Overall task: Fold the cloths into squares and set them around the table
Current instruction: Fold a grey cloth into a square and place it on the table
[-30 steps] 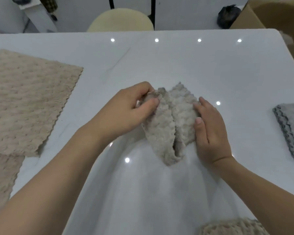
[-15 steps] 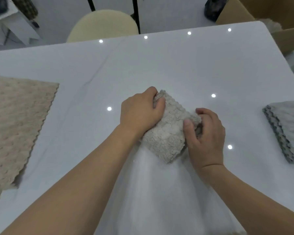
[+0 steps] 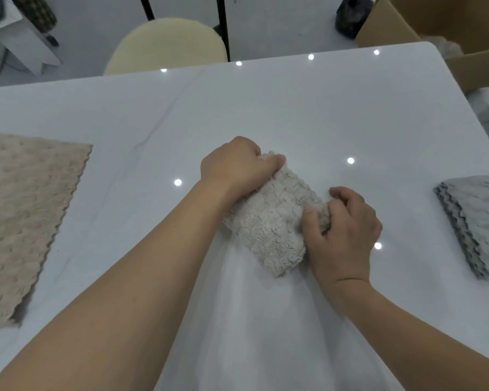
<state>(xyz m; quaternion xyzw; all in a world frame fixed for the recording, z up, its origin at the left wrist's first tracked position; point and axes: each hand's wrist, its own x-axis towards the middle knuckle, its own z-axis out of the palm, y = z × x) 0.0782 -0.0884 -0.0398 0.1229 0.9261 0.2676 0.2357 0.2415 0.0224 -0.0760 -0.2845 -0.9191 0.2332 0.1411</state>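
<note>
A small beige fluffy cloth point(image 3: 271, 221), folded into a compact block, lies on the white table point(image 3: 294, 114) near its middle. My left hand point(image 3: 235, 165) grips the cloth's far left corner, fingers curled over it. My right hand point(image 3: 345, 221) pinches the cloth's right edge between thumb and fingers. A folded grey cloth point(image 3: 474, 221) lies at the table's right edge. A large tan cloth point(image 3: 23, 210) is spread flat at the left.
A cream round chair point(image 3: 167, 43) stands behind the far table edge. An open cardboard box point(image 3: 441, 32) sits past the far right corner, with a dark bag point(image 3: 350, 15) beside it. White sheer fabric point(image 3: 266, 320) covers the table's near side.
The cloth went from a loose, half-open fold held up in both hands to a flat compact block pressed on the table. The view has tilted and shifted slightly.
</note>
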